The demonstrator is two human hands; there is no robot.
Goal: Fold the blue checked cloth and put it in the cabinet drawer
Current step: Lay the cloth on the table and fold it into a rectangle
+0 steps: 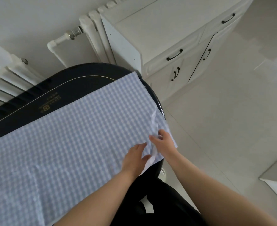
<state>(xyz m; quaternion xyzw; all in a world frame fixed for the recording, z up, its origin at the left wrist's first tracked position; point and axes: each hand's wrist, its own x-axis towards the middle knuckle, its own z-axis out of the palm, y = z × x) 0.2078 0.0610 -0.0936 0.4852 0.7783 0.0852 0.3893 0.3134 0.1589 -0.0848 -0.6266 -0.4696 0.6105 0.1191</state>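
The long blue-and-white checked cotton cloth (72, 137) lies flat along the dark oval table (56, 88), its long axis running left from my hands. Both work its right end, close together: my left hand (133, 159) pressing flat, my right hand (163, 142) pinching the rumpled corner.

Just one view here, a wide-angle cam on the person's head, tilted forward and steeply down. Both forearms come in from the bottom edge, so it sits close above the left hand (135, 158) and right hand (163, 142). Beyond the hands it catches a white cabinet (175, 51) and floor.
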